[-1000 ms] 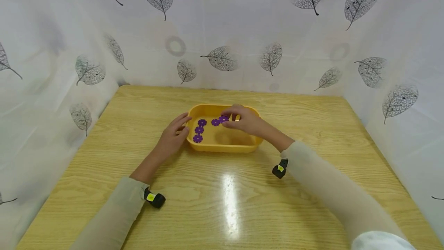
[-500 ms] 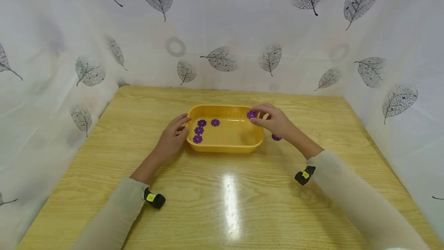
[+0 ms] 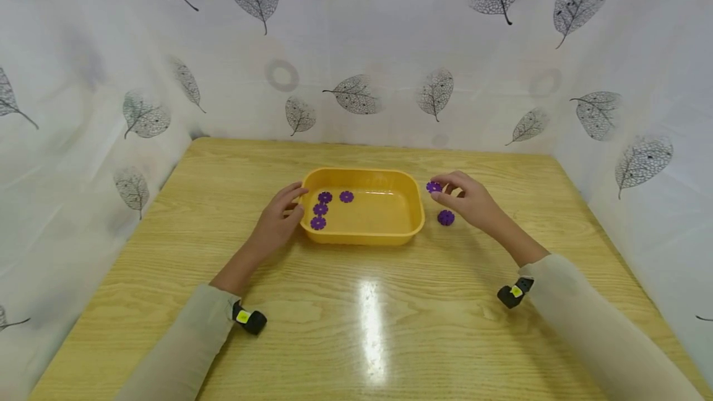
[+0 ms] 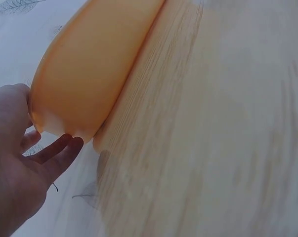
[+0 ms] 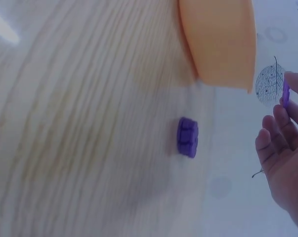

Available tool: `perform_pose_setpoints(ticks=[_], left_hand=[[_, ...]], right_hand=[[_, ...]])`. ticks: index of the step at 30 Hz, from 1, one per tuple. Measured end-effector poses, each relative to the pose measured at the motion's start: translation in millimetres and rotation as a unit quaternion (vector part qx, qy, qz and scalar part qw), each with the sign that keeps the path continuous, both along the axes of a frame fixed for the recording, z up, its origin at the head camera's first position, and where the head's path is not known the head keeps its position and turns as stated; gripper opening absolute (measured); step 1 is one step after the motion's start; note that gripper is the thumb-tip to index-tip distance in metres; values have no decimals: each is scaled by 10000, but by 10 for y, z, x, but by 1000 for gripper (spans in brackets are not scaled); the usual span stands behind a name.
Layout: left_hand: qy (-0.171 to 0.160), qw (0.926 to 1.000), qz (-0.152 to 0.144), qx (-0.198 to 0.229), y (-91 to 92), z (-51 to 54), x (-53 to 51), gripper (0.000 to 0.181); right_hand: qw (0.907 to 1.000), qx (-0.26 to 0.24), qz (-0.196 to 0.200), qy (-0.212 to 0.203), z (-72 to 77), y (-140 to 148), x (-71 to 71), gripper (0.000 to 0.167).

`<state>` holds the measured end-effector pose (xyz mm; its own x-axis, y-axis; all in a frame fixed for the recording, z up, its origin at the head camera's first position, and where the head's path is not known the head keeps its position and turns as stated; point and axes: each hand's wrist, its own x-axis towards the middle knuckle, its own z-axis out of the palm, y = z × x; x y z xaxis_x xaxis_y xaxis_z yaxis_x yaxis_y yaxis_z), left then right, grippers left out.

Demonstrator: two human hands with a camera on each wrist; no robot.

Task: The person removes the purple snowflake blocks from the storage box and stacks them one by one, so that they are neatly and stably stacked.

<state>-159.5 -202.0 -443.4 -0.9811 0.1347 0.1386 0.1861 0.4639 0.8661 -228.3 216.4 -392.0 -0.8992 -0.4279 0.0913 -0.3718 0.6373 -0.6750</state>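
Note:
A yellow plastic tray [image 3: 364,239] stands on the table. Several purple flower-shaped discs lie inside it: a row of discs [image 3: 320,209] along its left end and a single disc [image 3: 346,197] nearby. My left hand [image 3: 276,215] touches the tray's left end, its fingertips [image 4: 73,142] against the outer wall in the left wrist view. Between thumb and fingertips, my right hand [image 3: 468,200] pinches one purple flower disc [image 3: 434,187] in the air, right of the tray. Just below that hand, a small stack of purple flower discs [image 5: 188,137] sits on the table.
The wooden table [image 3: 312,327] carries the tray near its far side. A white curtain printed with leaves [image 3: 384,30] encloses the back and both sides. Each wrist wears a black strap camera, such as the left one [image 3: 249,319].
My right hand has lifted a purple disc out of the tray and carried it rightward past the rim. The stack on the table has come into view. The left hand stays still.

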Motion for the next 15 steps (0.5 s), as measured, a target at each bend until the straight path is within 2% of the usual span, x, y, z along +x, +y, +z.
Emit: perform_pose_setpoints(ticks=[7,15], left_hand=[[18,10000,-3,-7,4,-27,-15,45],[-49,10000,39,-43,17,0,6,46]], right_hand=[[9998,105,-119,-73,-61,151,35,47],[9992,342,-200,-18,-142,267,56,44]])
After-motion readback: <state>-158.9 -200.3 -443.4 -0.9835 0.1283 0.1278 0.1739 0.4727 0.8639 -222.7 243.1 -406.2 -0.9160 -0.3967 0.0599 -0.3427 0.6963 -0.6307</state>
